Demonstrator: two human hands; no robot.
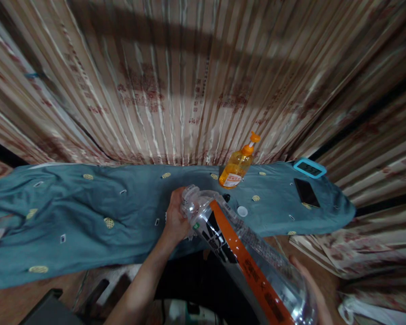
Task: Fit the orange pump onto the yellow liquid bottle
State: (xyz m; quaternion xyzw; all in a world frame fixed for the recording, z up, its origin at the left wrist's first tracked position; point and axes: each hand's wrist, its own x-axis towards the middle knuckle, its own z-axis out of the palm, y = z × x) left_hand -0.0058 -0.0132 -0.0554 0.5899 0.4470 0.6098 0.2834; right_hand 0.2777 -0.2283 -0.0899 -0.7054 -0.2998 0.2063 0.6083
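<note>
A large clear plastic bottle [219, 225] with an orange, black and white label lies tilted across my view, its neck toward the far left and its base near me at the right. My left hand [176, 219] is closed around the neck end. At the base end, my right hand [309, 284] grips the bottle's side, mostly hidden behind it. Just beyond the bottle, a round white cap [242, 211] lies on the cloth beside a small black object [226, 197] I cannot make out. An orange pump bottle [235, 171], partly filled with amber liquid, stands farther back.
A blue-green patterned cloth [88, 207] covers the long surface before me. At the right are a blue-framed digital clock [309, 168] and a dark phone [306, 192]. Striped curtains [176, 90] hang close behind and at both sides. White fabric [368, 311] lies low at the right.
</note>
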